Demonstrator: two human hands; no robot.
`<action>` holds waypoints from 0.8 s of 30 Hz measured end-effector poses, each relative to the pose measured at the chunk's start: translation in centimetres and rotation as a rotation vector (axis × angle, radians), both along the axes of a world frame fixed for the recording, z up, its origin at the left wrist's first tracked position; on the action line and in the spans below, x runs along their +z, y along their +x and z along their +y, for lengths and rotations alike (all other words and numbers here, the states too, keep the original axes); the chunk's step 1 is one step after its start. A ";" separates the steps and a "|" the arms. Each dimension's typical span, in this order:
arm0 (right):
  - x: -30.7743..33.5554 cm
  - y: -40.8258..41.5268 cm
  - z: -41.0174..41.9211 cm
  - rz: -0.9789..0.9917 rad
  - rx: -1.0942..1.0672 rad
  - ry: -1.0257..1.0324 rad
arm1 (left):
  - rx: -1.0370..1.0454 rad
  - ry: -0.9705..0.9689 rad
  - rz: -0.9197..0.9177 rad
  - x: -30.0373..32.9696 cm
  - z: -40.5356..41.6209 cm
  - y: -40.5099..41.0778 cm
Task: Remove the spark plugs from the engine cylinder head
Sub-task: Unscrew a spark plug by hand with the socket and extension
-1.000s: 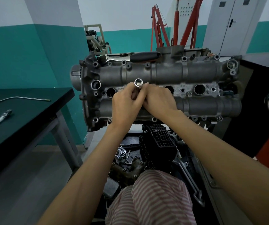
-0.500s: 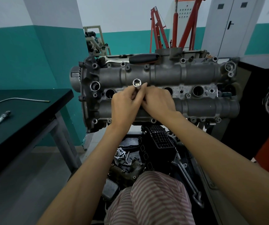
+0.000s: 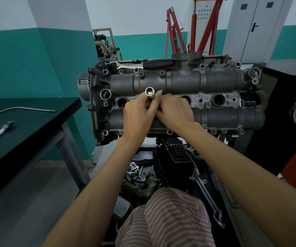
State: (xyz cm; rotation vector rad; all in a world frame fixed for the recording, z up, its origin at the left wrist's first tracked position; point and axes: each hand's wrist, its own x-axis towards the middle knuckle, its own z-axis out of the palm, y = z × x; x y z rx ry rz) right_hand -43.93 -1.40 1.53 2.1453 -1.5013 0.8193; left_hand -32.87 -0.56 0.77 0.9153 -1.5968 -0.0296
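Head view: over the last second the socket (image 3: 149, 93) has barely shifted; both hands stay on it, so it is probably being worked by hand in the second plug well of the cylinder head (image 3: 215, 82); left hand (image 3: 138, 116) grips the shaft; right hand (image 3: 174, 111) pinches beside it, hold partly hidden; long axis runs into the well, open end toward the camera; one spark plug (image 3: 4, 128) lies near the bench's left edge.

Walls (image 3: 18, 65) teal below, white above. Grey floor (image 3: 24, 202). Dark green desk (image 3: 36, 122) at left. Red hoist (image 3: 193, 32) and grey cabinet (image 3: 257, 27) behind.
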 end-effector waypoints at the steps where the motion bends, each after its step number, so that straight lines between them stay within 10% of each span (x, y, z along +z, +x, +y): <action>1: 0.0 0.0 0.0 0.005 -0.006 0.002 | -0.001 0.001 -0.001 0.0 0.0 0.0; 24: 0.0 0.0 0.0 0.034 0.000 0.015 | -0.049 0.068 0.029 -0.3 0.1 0.2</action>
